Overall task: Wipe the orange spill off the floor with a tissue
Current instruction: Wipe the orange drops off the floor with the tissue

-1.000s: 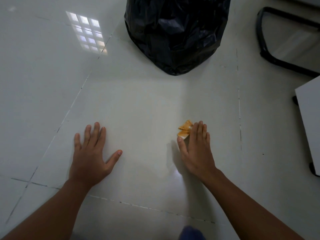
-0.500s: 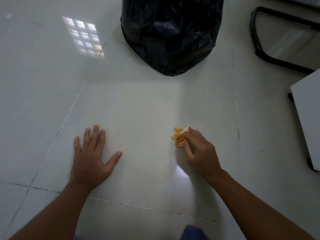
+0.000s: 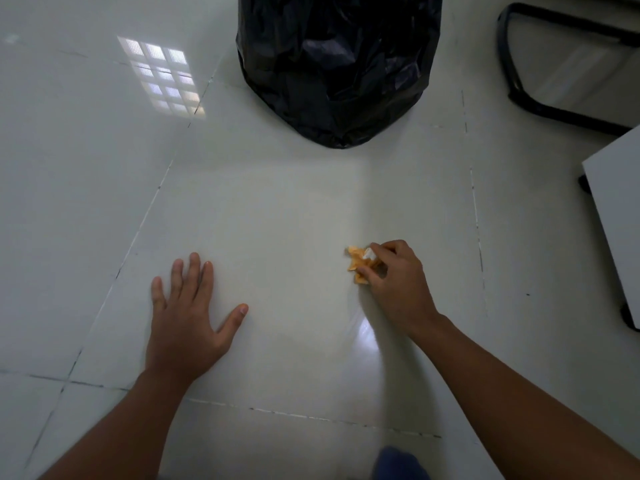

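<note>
A crumpled tissue point(image 3: 358, 263), soaked orange with a bit of white showing, is pinched in the fingertips of my right hand point(image 3: 398, 282) just above or on the pale floor tile point(image 3: 277, 220). My left hand point(image 3: 187, 320) lies flat on the tile to the left, palm down and fingers spread, holding nothing. I see no orange liquid on the tile around the tissue; a wet sheen glints just below my right wrist.
A full black rubbish bag point(image 3: 339, 64) stands at the far middle. A black chair base point(image 3: 561, 71) is at the far right, and a white cabinet on castors point(image 3: 620, 216) at the right edge. Dark blue fabric point(image 3: 398, 464) shows at the bottom.
My right hand went from lying flat on the tissue to bunching it up in its fingertips. The left hand stays planted on the floor.
</note>
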### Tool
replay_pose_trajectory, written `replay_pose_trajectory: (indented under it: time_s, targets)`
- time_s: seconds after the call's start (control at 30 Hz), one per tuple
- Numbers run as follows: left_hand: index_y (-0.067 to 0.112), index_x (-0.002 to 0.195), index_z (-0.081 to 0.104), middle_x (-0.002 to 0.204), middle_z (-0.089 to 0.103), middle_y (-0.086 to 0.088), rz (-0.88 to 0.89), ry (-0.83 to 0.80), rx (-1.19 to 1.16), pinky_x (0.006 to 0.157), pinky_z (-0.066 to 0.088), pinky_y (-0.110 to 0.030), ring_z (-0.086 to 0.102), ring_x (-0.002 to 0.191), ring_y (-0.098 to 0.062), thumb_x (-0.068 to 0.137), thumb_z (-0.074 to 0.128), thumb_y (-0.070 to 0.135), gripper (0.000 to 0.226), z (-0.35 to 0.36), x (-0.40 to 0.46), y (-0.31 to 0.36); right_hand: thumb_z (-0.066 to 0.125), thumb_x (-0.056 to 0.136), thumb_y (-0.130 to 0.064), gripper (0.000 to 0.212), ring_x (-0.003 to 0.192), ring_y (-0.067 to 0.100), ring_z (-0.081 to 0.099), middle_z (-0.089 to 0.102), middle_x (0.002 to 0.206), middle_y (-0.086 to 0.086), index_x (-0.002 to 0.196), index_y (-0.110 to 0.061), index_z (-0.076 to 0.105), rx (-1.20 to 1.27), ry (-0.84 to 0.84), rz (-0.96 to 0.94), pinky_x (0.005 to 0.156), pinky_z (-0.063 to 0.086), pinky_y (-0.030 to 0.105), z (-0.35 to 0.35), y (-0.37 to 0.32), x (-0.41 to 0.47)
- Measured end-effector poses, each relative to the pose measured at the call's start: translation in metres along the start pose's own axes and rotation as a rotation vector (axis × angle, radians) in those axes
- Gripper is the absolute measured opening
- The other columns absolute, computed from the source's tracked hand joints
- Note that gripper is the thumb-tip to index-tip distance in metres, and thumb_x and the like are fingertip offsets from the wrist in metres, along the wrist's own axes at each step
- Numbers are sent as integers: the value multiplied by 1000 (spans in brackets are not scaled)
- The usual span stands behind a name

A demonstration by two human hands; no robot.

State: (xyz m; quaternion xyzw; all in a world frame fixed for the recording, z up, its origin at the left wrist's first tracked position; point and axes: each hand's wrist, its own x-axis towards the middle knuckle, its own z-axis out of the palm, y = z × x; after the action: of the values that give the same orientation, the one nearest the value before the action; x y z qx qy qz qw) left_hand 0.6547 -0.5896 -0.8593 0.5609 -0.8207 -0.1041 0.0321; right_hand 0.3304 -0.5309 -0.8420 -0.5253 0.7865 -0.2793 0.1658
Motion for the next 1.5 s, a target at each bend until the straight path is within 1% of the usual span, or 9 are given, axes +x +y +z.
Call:
replay_pose_trajectory:
  time_s: [0.2, 0.4, 0.6, 0.8, 0.97, 1.1, 1.27, 1.37, 1.5]
  targets:
    - [-3, 150, 40, 163, 28, -22, 1, 17, 9, 120, 17, -67, 24, 152, -42, 87, 36, 67, 94, 0, 0, 0, 68, 88, -4, 18, 98, 24, 52, 63, 101, 6, 103, -11, 75, -99, -80, -130, 77, 30, 5, 2, -12, 29]
    - [-3, 150, 40, 163, 28, -21, -3, 10, 2, 122, 14, -64, 24, 152, -42, 90, 17, 78, 103, -2, -1, 3, 70, 76, 4, 22, 81, 30, 64, 70, 83, 10, 92, -8, 80, -139, -305, -391, 72, 49, 28, -4, -27, 24]
    - [-2, 150, 39, 164, 28, -20, -3, 14, 20, 121, 16, -65, 23, 153, -41, 87, 35, 67, 93, 1, -1, 0, 67, 78, 1, 21, 80, 27, 69, 76, 87, 9, 92, -10, 79, -144, 25, -93, 72, 51, 29, -32, 2, 58]
    - [-1, 150, 39, 164, 27, -20, 11, 10, 32, 121, 16, -65, 23, 153, -40, 90, 31, 71, 95, 4, 0, -4, 73, 87, -16, 12, 79, 18, 62, 65, 91, 7, 96, -11, 79, -124, -57, -32, 70, 42, 20, -22, 12, 35]
    - [-2, 150, 40, 164, 28, -20, 12, 12, 22, 121, 16, -64, 25, 152, -41, 91, 20, 76, 99, 1, 0, -1, 75, 86, -16, 13, 65, 15, 58, 57, 73, 0, 75, -9, 75, -119, -134, -152, 67, 50, 32, -9, -3, 3]
    - [-2, 149, 41, 163, 29, -20, 5, 9, 13, 121, 18, -65, 26, 152, -41, 91, 15, 77, 102, 0, 0, -1, 80, 84, -21, 2, 63, 1, 56, 61, 72, -11, 84, -18, 81, 1, -234, -225, 65, 40, 7, -7, -20, 4]
    - [-2, 148, 43, 162, 31, -21, 8, 2, 14, 120, 20, -66, 28, 151, -41, 92, 15, 77, 101, -3, 1, 0, 71, 88, -12, 11, 81, 16, 62, 69, 92, 2, 96, -13, 79, -61, 180, -28, 75, 44, 20, -15, -16, 41]
    - [-2, 149, 42, 163, 30, -20, 0, -5, 9, 121, 19, -65, 27, 151, -41, 91, 14, 77, 102, -3, 0, 1, 65, 91, -13, 14, 93, 28, 61, 69, 99, 6, 98, -12, 77, -212, 21, 15, 75, 47, 32, -9, -13, 52]
    - [-2, 148, 43, 162, 30, -21, 3, 0, -6, 121, 19, -65, 27, 151, -41, 91, 14, 77, 102, -5, 0, 2, 65, 87, -8, 9, 79, 28, 62, 65, 86, 9, 83, -6, 73, -175, -61, -106, 70, 47, 34, 9, -31, 28]
